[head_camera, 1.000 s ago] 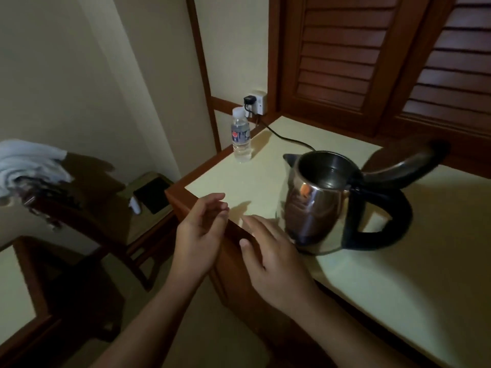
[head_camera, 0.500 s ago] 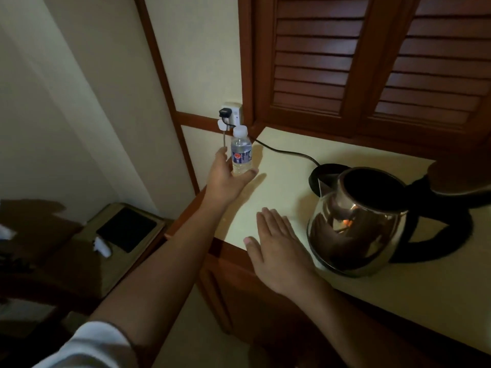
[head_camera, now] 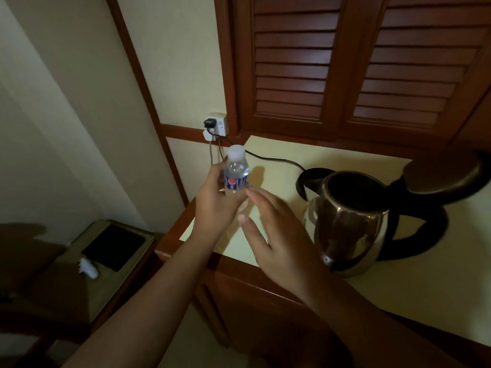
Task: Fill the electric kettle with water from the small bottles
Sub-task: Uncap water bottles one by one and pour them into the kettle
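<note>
A small clear water bottle (head_camera: 236, 171) with a white cap and a blue label is upright and lifted off the counter, held around its lower half by my left hand (head_camera: 215, 205). My right hand (head_camera: 276, 235) hovers just right of the bottle, fingers spread, holding nothing. The steel electric kettle (head_camera: 348, 227) stands on the cream counter (head_camera: 398, 296) to the right, its black lid (head_camera: 446, 179) flipped open and its mouth dark.
A black cord (head_camera: 276, 160) runs from the kettle's base to a wall socket (head_camera: 216, 124) behind the bottle. Wooden louvred doors (head_camera: 345, 62) rise behind the counter. A low side table (head_camera: 79, 282) with a dark tablet and a white object sits lower left.
My left hand reached the bottle at the counter's back corner, gripped it and lifted it toward me. My right hand rose from the counter edge toward the bottle.
</note>
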Demonstrator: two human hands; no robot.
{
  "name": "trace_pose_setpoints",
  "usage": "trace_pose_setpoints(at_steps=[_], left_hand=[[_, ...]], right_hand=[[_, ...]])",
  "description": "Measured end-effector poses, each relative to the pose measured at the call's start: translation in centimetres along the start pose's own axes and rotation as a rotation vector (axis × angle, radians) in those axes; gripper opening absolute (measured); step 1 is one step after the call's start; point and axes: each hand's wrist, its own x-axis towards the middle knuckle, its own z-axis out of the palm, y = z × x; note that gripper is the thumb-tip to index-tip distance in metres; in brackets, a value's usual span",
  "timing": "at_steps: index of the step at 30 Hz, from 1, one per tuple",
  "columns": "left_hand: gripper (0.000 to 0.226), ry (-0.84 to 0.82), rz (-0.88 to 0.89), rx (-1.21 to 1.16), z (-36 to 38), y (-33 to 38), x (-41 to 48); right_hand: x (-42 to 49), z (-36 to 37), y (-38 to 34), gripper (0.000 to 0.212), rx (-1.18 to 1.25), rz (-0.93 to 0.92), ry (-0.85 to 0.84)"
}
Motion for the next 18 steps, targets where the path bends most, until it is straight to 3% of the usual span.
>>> trace_pose_setpoints(at_steps=[4,7,8,11,18], left_hand=[[0.044,-0.128,0.040,-0.055,-0.7,2.8,-3.8],[0.048,-0.221,0.023,-0.046,-1.0,4.1,-6.2],[0.050,-0.249,0.003,-0.041,-1.2,4.4,-6.8],[0.055,-0.326,-0.042,-0.026,-1.5,5.4,-7.9],[0.047,-0.544,-0.041,-0.141,-0.6,7.7,-8.3]], right_hand=[[2.1,-3.3,-2.0,0.054,-0.062,0.058,0.130],[2.9,-5.5,-2.3,0.064,-0.344,0.089,-0.021],[2.8,-6.2,-2.2,0.058,-0.369,0.072,-0.029],[1.8,-8.6,-2.9,0.027,-0.176,0.066,0.035],[1.4,-12.3,-1.8,0.027,-0.247,-0.065,-0.142]])
